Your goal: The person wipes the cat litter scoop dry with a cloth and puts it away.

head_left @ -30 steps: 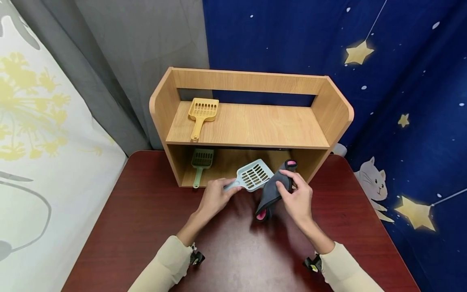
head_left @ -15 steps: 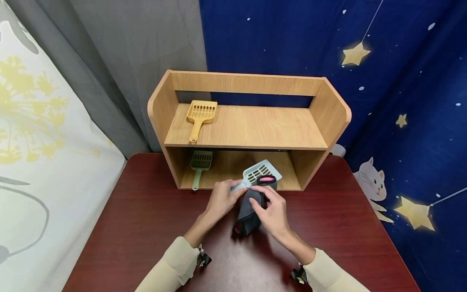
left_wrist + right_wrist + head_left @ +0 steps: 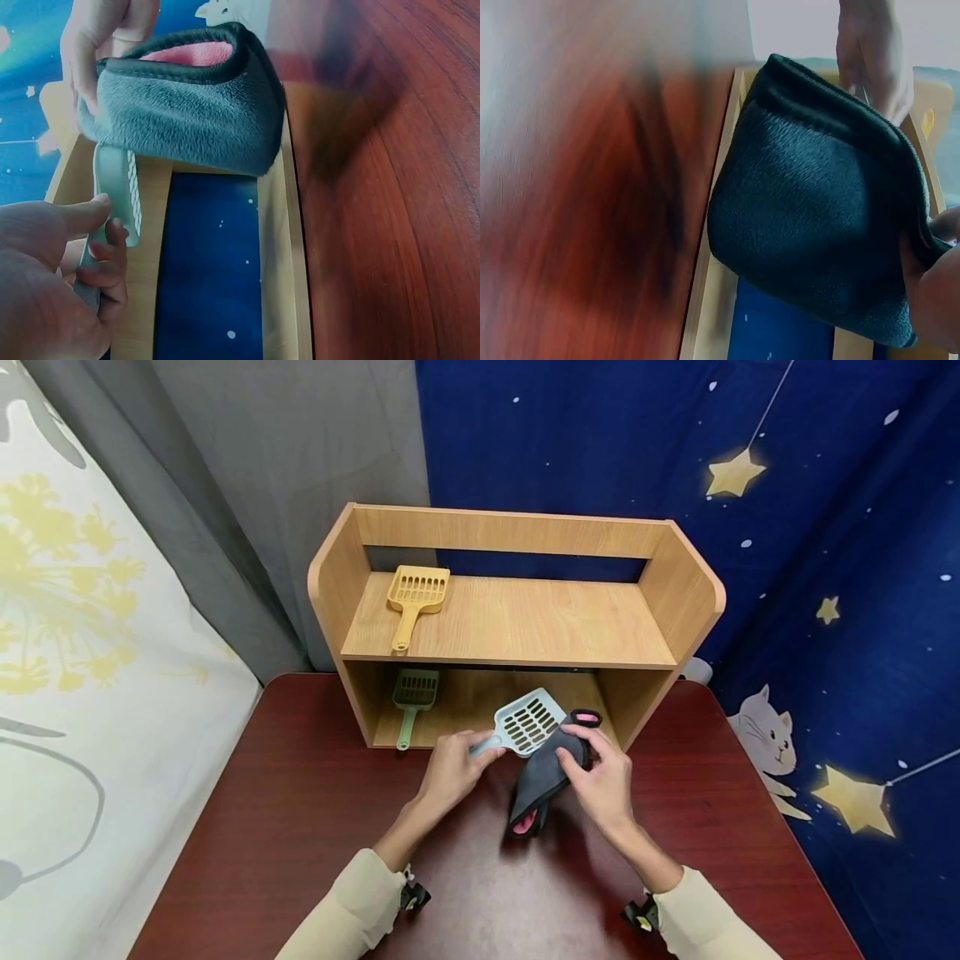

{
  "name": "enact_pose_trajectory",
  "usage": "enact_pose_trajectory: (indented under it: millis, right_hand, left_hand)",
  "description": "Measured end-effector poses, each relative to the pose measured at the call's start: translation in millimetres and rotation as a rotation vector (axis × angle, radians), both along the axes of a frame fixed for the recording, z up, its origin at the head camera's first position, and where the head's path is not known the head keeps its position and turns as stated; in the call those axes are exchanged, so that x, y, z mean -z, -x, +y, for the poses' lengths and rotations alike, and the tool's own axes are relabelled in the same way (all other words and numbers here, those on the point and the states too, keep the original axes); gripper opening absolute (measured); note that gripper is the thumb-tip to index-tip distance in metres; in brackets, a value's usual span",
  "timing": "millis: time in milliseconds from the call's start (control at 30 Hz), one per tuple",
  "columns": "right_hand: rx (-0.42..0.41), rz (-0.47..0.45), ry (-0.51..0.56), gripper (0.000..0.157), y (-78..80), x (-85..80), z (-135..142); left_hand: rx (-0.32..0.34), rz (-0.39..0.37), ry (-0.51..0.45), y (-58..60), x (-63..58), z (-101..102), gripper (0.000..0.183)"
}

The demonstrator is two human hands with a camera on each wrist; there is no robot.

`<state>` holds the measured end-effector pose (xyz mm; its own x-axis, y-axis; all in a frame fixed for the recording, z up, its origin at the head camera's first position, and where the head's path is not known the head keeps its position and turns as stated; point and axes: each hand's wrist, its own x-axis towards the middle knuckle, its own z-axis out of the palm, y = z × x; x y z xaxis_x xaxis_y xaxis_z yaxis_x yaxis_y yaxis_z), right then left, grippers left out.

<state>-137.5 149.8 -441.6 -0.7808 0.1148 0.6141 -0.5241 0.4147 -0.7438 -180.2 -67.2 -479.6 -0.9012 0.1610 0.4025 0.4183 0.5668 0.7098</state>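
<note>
My left hand (image 3: 453,770) grips the handle of a pale blue litter scoop (image 3: 528,720), its slotted head pointing up and right before the lower shelf. In my right hand (image 3: 604,783) a folded dark grey cloth (image 3: 551,770) with black edging and pink inside is pinched between thumb and fingers. The cloth lies against the right edge of the scoop's head and hides part of it. In the left wrist view the fuzzy grey cloth (image 3: 187,112) hangs over the far end of the scoop (image 3: 112,187). The right wrist view shows mostly the cloth (image 3: 817,210).
A wooden two-tier shelf (image 3: 510,618) stands at the back of the dark red table (image 3: 300,843). On its upper board lies a yellow litter scoop (image 3: 417,593); a green litter scoop (image 3: 414,693) lies below at the left, its handle over the front edge. Curtains hang behind.
The right hand with the cloth went left and down across the scoop's head, then back right and up. The left hand has shifted slightly, still gripping the handle.
</note>
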Motion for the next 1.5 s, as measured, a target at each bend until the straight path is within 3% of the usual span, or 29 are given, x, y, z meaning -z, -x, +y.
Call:
enact_pose_trajectory:
  millis: [200, 367, 500, 767, 1200, 1500]
  right_hand:
    - [-0.062, -0.061, 0.047, 0.035, 6.7, 1.1, 25]
    - [-0.107, -0.095, 0.037, 0.037, 19.7, 16.9, 50]
    - [-0.111, -0.080, -0.021, 0.041, 26.7, 26.2, 68]
    - [-0.112, -0.057, -0.183, 0.041, 21.7, 19.8, 94]
    - [-0.085, -0.016, -0.400, 0.047, 19.9, 22.3, 158]
    - [-0.040, 0.069, -0.526, 0.048, 11.6, 26.1, 190]
  left_hand:
    - [0.000, -0.005, 0.017, -1.1, 3.1, -2, 0.034]
    - [-0.011, -0.012, 0.023, 1.1, 3.6, -4, 0.033]
    - [-0.020, -0.027, 0.023, 3.7, 3.3, -6, 0.034]
    - [-0.045, -0.056, 0.031, 13.5, 9.8, -13, 0.035]
    - [-0.121, -0.094, 0.017, 41.9, 29.7, -22, 0.032]
    - [-0.159, -0.138, -0.006, 56.2, 46.1, -21, 0.033]
